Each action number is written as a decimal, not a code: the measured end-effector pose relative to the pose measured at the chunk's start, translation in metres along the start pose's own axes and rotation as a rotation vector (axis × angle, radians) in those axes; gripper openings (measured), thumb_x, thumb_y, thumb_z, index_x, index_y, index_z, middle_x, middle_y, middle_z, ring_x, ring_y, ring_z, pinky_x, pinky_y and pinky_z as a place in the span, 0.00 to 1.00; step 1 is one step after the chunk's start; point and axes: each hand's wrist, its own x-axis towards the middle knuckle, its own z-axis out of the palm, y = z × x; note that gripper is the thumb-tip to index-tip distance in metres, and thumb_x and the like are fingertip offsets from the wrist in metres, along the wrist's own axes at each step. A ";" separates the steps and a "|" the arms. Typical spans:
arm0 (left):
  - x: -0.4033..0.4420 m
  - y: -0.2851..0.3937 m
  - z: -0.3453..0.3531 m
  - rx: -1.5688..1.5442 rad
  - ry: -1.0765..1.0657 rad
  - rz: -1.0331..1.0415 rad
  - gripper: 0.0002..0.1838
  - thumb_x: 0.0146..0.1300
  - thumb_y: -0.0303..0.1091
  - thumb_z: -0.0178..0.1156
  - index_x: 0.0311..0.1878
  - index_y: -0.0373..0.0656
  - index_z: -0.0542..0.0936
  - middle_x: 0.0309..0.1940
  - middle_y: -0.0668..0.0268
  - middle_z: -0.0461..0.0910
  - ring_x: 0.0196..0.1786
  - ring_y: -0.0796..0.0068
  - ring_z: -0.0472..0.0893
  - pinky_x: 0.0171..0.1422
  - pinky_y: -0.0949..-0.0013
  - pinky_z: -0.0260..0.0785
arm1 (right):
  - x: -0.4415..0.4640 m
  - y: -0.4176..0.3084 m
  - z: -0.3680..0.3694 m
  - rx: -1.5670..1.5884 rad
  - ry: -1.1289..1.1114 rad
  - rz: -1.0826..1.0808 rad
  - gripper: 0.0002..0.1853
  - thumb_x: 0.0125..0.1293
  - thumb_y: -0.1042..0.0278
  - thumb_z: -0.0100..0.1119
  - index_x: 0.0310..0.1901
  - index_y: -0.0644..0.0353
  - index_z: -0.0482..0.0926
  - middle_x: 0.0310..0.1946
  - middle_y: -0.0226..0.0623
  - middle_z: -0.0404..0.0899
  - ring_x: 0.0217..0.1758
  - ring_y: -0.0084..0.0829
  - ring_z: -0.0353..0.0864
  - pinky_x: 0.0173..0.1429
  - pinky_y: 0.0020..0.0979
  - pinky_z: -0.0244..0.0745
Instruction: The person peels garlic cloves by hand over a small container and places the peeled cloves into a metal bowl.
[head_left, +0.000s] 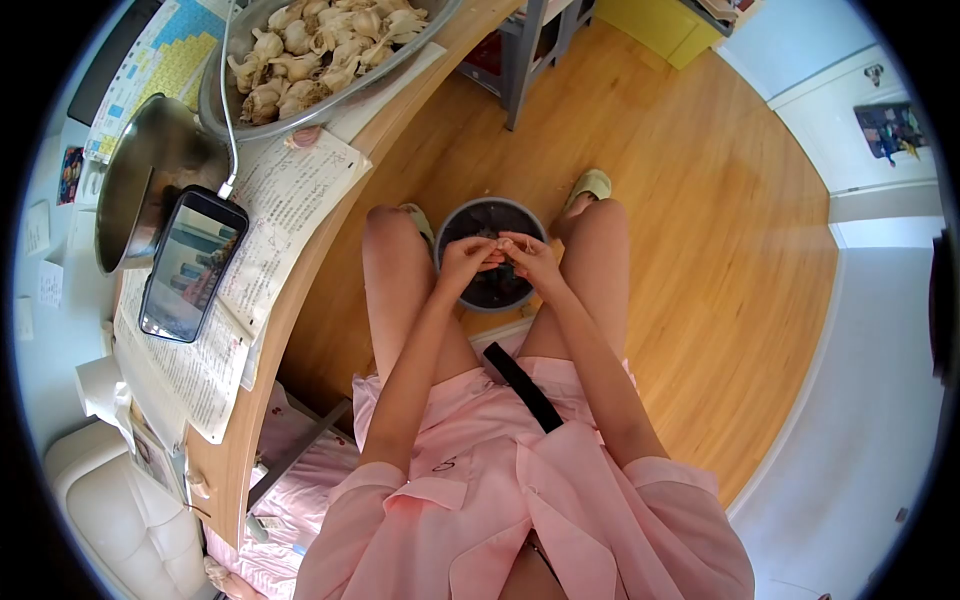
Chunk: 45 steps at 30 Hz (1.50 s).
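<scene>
Noted at twelve o'clock, just above centre and over a round dark bin (490, 201): left hand (470, 262) curled nearly closed, with thumb and fingertips pinched on a small pale piece (503, 244). Noted meeting it from the right: right hand (533, 262), likewise curled, with fingertips pinched on the same piece. Too small to identify with certainty. Found inside the bin: dark contents, indistinct. Found at eleven o'clock on the wooden table (278, 335): a large basin (212, 95) heaped with whole garlic bulbs (300, 62), well apart from both hands. Also recorded, on paper just beside the basin's lower rim: a single reddish clove (303, 137). Observed between nine and ten o'clock: a metal bowl (150, 190), tilted, with a phone (195, 265) beside it, screen lit and white cable (232, 130) attached at the upper end. Observed from eight to ten o'clock: printed sheets (185, 375) spread over the table. Recorded at one o'clock, on the wood floor (720, 300) near the top edge: a yellow box (655, 28).
</scene>
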 end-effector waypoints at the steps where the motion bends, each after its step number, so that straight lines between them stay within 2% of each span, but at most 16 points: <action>1: -0.001 0.002 0.001 -0.011 0.014 -0.020 0.12 0.62 0.33 0.59 0.41 0.32 0.79 0.34 0.60 0.81 0.37 0.73 0.82 0.40 0.76 0.77 | -0.002 -0.003 0.004 0.021 -0.010 -0.025 0.15 0.63 0.63 0.59 0.48 0.61 0.77 0.23 0.22 0.72 0.17 0.12 0.59 0.21 0.16 0.52; 6: -0.004 0.009 0.004 -0.059 0.042 -0.112 0.11 0.63 0.34 0.58 0.42 0.36 0.79 0.34 0.62 0.81 0.38 0.74 0.81 0.43 0.75 0.76 | 0.004 0.005 -0.004 -0.001 -0.061 -0.047 0.15 0.63 0.65 0.59 0.50 0.62 0.77 0.24 0.22 0.73 0.17 0.12 0.59 0.21 0.16 0.53; 9: -0.001 0.003 0.002 0.162 0.047 0.084 0.09 0.61 0.31 0.59 0.42 0.36 0.79 0.36 0.63 0.80 0.38 0.73 0.80 0.42 0.75 0.75 | 0.008 0.011 -0.008 -0.132 -0.040 -0.078 0.16 0.64 0.65 0.58 0.50 0.62 0.76 0.25 0.23 0.74 0.17 0.12 0.60 0.21 0.16 0.54; 12: -0.010 0.015 0.014 0.610 0.156 0.482 0.10 0.59 0.26 0.60 0.44 0.37 0.79 0.38 0.64 0.78 0.39 0.73 0.79 0.40 0.75 0.73 | 0.008 0.015 -0.008 -0.235 -0.018 -0.143 0.15 0.64 0.65 0.58 0.48 0.63 0.77 0.25 0.24 0.75 0.17 0.12 0.61 0.20 0.16 0.55; 16: -0.012 0.020 0.014 0.651 0.059 0.503 0.11 0.57 0.23 0.60 0.45 0.39 0.79 0.39 0.63 0.77 0.40 0.73 0.79 0.40 0.75 0.72 | 0.007 0.015 -0.003 -0.120 0.035 -0.228 0.11 0.61 0.67 0.61 0.42 0.65 0.78 0.28 0.28 0.78 0.17 0.13 0.64 0.19 0.16 0.58; 19: -0.012 0.021 0.015 0.618 0.072 0.513 0.10 0.57 0.24 0.60 0.43 0.39 0.80 0.37 0.63 0.78 0.38 0.73 0.79 0.39 0.74 0.71 | 0.007 0.013 -0.005 -0.142 0.039 -0.175 0.10 0.61 0.68 0.62 0.39 0.64 0.77 0.27 0.28 0.79 0.17 0.12 0.64 0.19 0.16 0.57; 25: -0.015 0.026 0.018 0.589 0.152 0.547 0.06 0.55 0.24 0.62 0.37 0.36 0.81 0.32 0.62 0.79 0.33 0.72 0.81 0.37 0.73 0.72 | 0.005 0.008 -0.004 -0.141 0.045 -0.136 0.09 0.61 0.68 0.61 0.39 0.64 0.78 0.30 0.31 0.81 0.17 0.12 0.64 0.19 0.15 0.56; 27: -0.013 0.025 0.018 0.544 0.175 0.526 0.05 0.55 0.23 0.62 0.36 0.36 0.81 0.32 0.62 0.79 0.33 0.73 0.81 0.36 0.73 0.72 | 0.004 0.007 -0.002 -0.133 0.037 -0.154 0.10 0.61 0.66 0.62 0.39 0.63 0.78 0.27 0.29 0.79 0.16 0.13 0.63 0.20 0.16 0.55; 39: -0.003 0.010 0.006 0.438 0.134 0.410 0.04 0.54 0.24 0.64 0.33 0.37 0.80 0.28 0.65 0.80 0.31 0.79 0.79 0.34 0.77 0.69 | 0.008 0.014 -0.007 -0.163 0.000 -0.174 0.09 0.60 0.67 0.63 0.39 0.62 0.80 0.28 0.29 0.80 0.17 0.12 0.63 0.20 0.15 0.56; 45: -0.001 0.011 0.002 0.369 0.032 0.309 0.04 0.56 0.24 0.62 0.34 0.36 0.77 0.30 0.67 0.78 0.32 0.80 0.78 0.33 0.75 0.70 | 0.007 0.013 -0.006 -0.181 -0.002 -0.167 0.09 0.60 0.67 0.63 0.39 0.62 0.80 0.26 0.27 0.79 0.17 0.12 0.62 0.20 0.15 0.55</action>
